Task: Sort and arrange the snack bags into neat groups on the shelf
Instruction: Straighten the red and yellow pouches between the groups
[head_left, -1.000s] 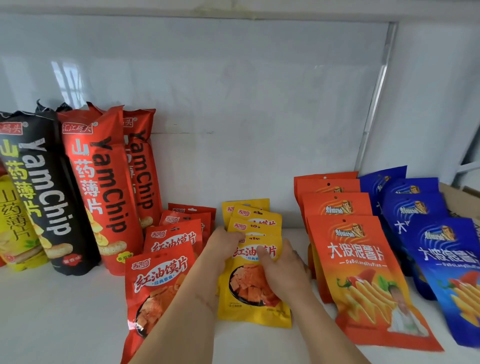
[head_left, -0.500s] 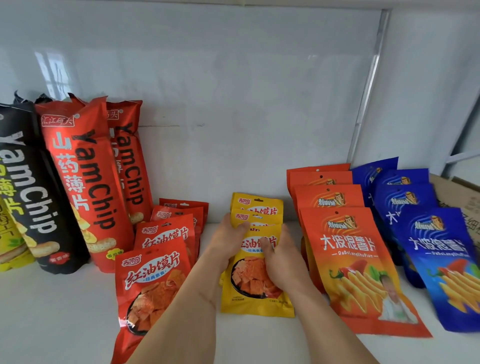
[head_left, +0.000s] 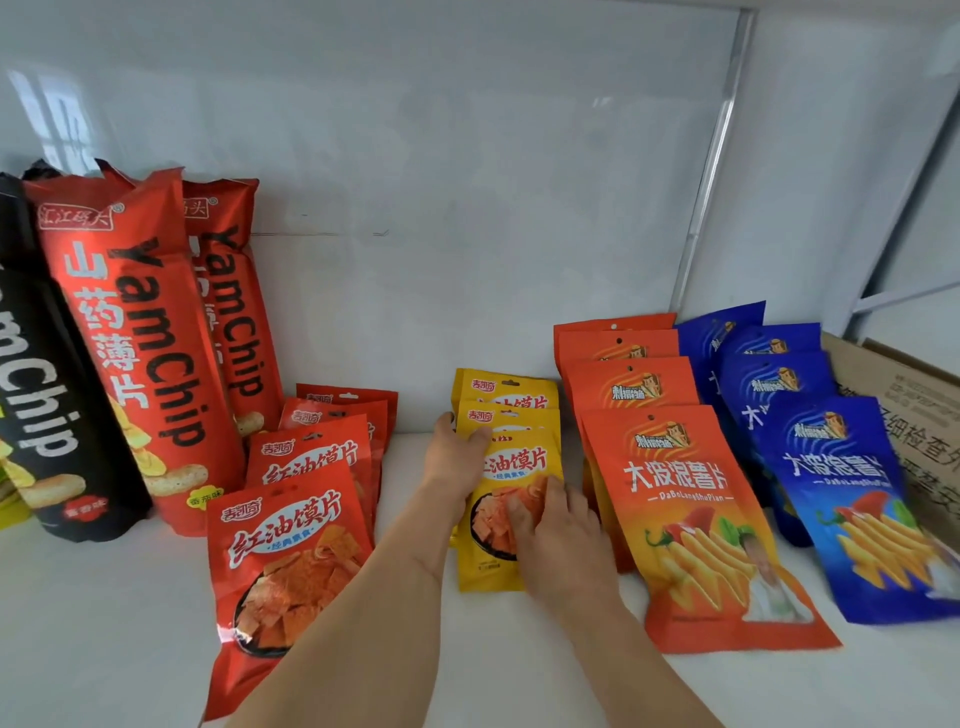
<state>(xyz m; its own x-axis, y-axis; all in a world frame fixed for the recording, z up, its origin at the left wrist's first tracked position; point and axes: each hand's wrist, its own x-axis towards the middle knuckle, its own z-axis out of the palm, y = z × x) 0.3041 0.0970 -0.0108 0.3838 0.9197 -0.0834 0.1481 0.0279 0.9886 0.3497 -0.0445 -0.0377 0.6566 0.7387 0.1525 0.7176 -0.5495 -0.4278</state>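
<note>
A stack of small yellow snack bags (head_left: 511, 402) leans in a row at the middle of the white shelf (head_left: 104, 623). My left hand (head_left: 454, 462) grips the stack's left edge, thumb over the front bag (head_left: 519, 462). My right hand (head_left: 563, 540) lies flat on the lower right of that front bag, fingers spread. Left of my arms stands a row of small red snack bags (head_left: 291, 545). To the right are a row of orange bags (head_left: 685, 509) and a row of blue bags (head_left: 841, 493).
Tall red YamChip bags (head_left: 140, 338) and a black YamChip bag (head_left: 47, 405) lean on the back wall at the left. A cardboard box (head_left: 914, 415) sits at the far right behind the blue bags. The white wall closes the shelf behind.
My right hand has slid down from the yellow stack's right edge and now lies flat on the front bag. The yellow bags sit more squarely in line. My left hand stays on the left edge.
</note>
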